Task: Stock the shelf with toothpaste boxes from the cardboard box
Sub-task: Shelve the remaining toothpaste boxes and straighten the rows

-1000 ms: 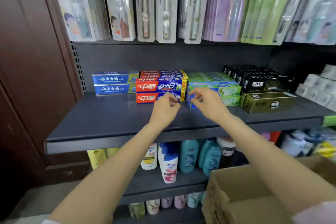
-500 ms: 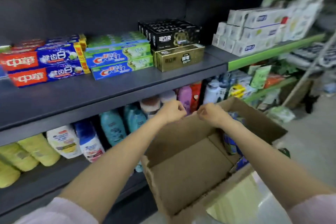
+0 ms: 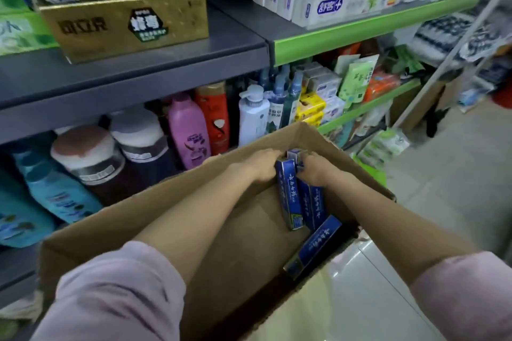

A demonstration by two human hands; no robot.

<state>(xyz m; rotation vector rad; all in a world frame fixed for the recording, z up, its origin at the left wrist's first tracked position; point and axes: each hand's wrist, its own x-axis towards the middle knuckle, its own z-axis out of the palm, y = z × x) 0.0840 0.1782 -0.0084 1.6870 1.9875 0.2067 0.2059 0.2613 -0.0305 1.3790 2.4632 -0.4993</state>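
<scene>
Both hands, the left hand (image 3: 264,165) and right hand (image 3: 314,171), hold blue toothpaste boxes (image 3: 289,196) in the cardboard box (image 3: 166,202). Next, lift them toward the shelf (image 3: 166,63) at eleven o'clock.

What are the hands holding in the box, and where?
Both hands grip blue toothpaste boxes by their top ends inside the cardboard box: left hand on one side, right hand on the other. The exact fingers are hard to see.

Left hand (image 3: 263,165), right hand (image 3: 314,170) curled, apparently gripping.
</scene>
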